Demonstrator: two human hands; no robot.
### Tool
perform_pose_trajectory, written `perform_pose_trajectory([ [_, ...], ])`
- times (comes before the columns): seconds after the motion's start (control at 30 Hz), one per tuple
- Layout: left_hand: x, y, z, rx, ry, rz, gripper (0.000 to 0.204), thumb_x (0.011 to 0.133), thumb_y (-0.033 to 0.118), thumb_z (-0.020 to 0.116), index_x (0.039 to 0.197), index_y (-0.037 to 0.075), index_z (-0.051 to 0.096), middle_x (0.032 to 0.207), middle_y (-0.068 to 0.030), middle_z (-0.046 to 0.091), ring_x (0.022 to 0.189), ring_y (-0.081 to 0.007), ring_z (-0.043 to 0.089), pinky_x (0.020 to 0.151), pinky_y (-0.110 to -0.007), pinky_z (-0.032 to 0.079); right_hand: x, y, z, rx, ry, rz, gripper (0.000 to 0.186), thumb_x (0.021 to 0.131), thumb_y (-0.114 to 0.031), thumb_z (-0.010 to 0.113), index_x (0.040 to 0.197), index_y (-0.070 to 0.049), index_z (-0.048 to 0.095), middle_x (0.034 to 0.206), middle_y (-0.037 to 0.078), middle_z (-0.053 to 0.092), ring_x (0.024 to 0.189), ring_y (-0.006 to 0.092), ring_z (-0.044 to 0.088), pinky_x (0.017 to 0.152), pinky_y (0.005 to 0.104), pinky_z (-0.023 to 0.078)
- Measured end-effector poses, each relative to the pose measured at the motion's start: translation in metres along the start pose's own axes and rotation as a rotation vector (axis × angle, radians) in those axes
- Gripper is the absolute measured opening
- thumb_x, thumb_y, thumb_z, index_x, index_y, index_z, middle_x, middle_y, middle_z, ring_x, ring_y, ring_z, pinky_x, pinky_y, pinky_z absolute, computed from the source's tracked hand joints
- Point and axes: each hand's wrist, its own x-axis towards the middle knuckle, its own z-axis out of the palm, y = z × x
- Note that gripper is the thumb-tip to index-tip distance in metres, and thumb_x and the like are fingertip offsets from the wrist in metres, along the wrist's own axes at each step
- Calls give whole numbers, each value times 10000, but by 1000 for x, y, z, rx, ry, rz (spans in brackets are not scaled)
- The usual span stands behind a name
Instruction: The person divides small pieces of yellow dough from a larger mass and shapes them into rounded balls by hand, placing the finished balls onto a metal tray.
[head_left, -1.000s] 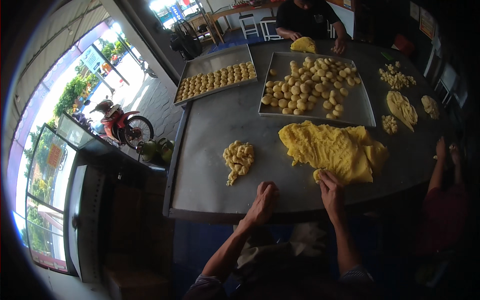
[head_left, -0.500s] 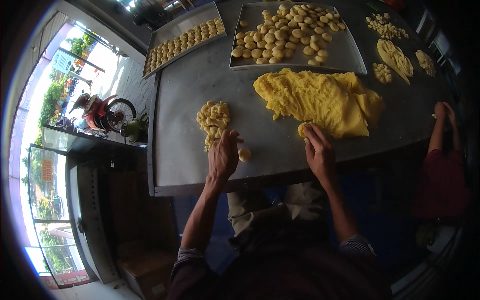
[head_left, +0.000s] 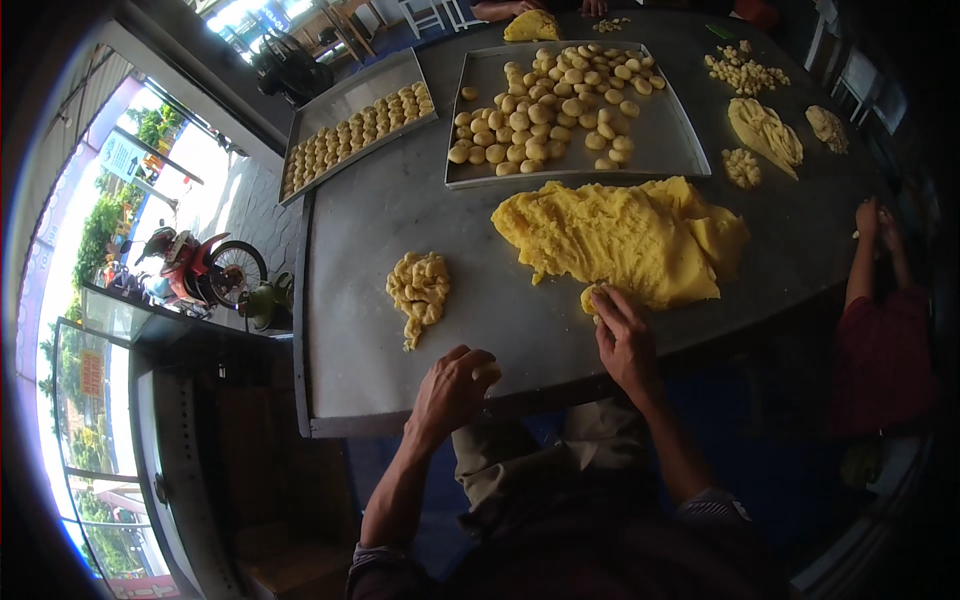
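My left hand (head_left: pixel 447 392) is by the table's near edge, its fingers curled round a small pale dough ball (head_left: pixel 487 373), partly hidden by them. My right hand (head_left: pixel 627 343) pinches a small lump of yellow dough (head_left: pixel 590 299) at the near side of a big crumbly yellow mass (head_left: pixel 625 235). Whether that lump is fully apart from the mass, I cannot tell. Beyond my left hand lies a heap of small pale dough pieces (head_left: pixel 418 290).
A metal tray (head_left: pixel 680 150) of round dough balls stands behind the yellow mass; another tray (head_left: pixel 350 85) holds rows at the far left. More pale dough (head_left: pixel 765 135) lies at the right. Other people's hands (head_left: pixel 872 220) show at the right and far edges.
My view has tilted up, so the table sits lower in it. The pale ball that lay beside my left hand is now in its fingers, nearer the edge. My right hand still pinches the yellow lump.
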Motion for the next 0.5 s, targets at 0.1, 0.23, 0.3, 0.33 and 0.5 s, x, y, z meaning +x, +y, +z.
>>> perform_pose_trajectory([
  [0.1, 18, 6, -16, -353, 331, 60, 452, 912, 23, 585, 1360, 69, 545, 1292, -157, 602, 1181, -355, 560, 1011, -448, 439, 1, -4, -4, -24, 3, -22, 435, 874, 13, 616, 1306, -37, 591, 1298, 182, 586, 1158, 375, 594, 960, 426, 514],
  [0.23, 37, -57, -14, 76, 559, -85, 497, 882, -23, 566, 1371, 61, 538, 1319, -169, 595, 1185, -365, 563, 1024, -446, 433, 0, -1, -9, 3, 27, -73, 466, 889, -4, 619, 1348, -56, 558, 1271, 185, 582, 1142, 380, 592, 941, 435, 515],
  [0.3, 24, -113, 17, 397, 644, 10, 451, 885, -32, 541, 1328, 45, 556, 1295, -183, 607, 1111, -372, 584, 982, -453, 454, 5, -2, -6, 2, -31, -86, 491, 899, -16, 622, 1378, -68, 528, 1260, 181, 576, 1128, 379, 587, 923, 437, 516],
  [0.33, 12, -107, 17, 320, 612, 0, 392, 891, -3, 553, 1279, 35, 582, 1253, -193, 618, 1087, -371, 583, 965, -460, 456, 6, -1, -4, 2, -57, -84, 504, 904, -23, 623, 1394, -73, 513, 1255, 179, 574, 1121, 379, 585, 914, 439, 517],
  [0.5, -14, -103, 9, 65, 567, -205, 201, 902, 134, 652, 1050, -3, 654, 1059, -216, 646, 813, -328, 638, 773, -428, 517, 14, -3, 2, -126, -13, -59, 490, 899, -10, 621, 1371, 5, 492, 1203, 174, 580, 1104, 364, 569, 985, 442, 452],
])
